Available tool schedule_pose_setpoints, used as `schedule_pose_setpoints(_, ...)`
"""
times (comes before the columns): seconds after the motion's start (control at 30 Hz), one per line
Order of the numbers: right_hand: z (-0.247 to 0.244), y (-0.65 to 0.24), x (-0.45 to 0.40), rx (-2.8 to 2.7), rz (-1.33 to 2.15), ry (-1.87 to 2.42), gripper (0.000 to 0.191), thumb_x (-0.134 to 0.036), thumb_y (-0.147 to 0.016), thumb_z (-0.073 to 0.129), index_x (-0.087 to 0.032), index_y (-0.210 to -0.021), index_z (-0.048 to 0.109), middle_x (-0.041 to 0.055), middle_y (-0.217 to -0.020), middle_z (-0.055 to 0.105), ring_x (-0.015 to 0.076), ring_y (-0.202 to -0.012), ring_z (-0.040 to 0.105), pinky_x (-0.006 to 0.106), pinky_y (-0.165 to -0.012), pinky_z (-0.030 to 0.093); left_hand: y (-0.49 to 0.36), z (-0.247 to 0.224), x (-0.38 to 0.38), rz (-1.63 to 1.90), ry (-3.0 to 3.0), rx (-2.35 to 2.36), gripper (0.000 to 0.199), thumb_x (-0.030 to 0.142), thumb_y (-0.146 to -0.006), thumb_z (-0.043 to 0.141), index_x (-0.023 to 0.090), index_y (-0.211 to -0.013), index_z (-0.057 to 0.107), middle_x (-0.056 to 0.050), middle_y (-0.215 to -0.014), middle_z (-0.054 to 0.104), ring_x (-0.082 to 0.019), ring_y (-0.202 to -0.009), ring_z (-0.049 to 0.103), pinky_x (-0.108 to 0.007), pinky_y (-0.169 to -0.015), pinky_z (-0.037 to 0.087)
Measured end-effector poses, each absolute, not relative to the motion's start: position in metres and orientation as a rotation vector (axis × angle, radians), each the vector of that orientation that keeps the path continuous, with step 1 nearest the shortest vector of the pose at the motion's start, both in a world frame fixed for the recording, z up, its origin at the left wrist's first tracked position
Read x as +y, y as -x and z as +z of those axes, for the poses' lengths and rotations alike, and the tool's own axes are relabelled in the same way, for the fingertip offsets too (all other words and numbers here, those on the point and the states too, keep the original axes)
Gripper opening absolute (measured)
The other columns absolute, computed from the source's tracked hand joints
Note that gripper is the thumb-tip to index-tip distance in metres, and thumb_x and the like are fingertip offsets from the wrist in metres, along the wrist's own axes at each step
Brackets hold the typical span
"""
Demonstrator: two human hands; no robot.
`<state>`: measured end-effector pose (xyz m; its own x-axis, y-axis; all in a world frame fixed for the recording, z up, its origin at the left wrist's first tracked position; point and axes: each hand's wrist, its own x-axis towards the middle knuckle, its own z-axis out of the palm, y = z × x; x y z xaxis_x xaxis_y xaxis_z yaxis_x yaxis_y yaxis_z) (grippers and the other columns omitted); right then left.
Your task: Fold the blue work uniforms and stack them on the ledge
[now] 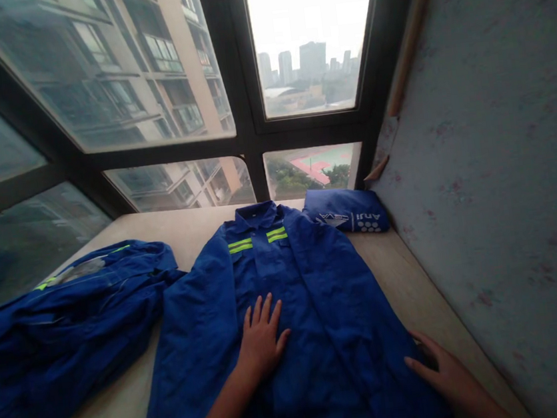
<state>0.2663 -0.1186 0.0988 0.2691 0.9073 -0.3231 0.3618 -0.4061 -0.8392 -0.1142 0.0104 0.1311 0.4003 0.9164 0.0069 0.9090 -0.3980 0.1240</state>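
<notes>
A blue work jacket (318, 338) with yellow-green reflective strips across the chest lies front up on the window ledge, its collar toward the window. My left hand (262, 338) rests flat on the middle of its front, fingers spread. At the jacket's right edge is my right hand (440, 365), thumb and fingers apart beside the sleeve; its fingertips are partly out of sight, and I see nothing held in it. Behind the jacket's right shoulder sits a folded blue garment (346, 211) with white "Anji" print.
To the left, a second blue work garment (84, 318) lies crumpled on the pale ledge (199, 219). Dark window frames (244, 92) rise at the back and left. A patterned wall (486, 178) bounds the right side, with peeling paper near the window.
</notes>
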Motion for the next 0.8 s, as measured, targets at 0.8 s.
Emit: schedule_pose_setpoints(0.8, 0.166, -0.225, -0.125, -1.662, 1.083, 1.699, 0.069, -0.052, -0.084, 0.057, -0.030, -0.148, 0.044, 0.0117, -0.129, 0.066, 0.0302, -0.115, 0.065, 0.043, -0.096, 0.054, -0.069, 0.136, -0.096, 0.609, -0.691, 1.071, 0.090, 0.074, -0.068, 0.066, 0.013, -0.133, 0.053, -0.017, -0.129, 0.061, -0.032, -0.120, 0.059, -0.040, -0.100, 0.048)
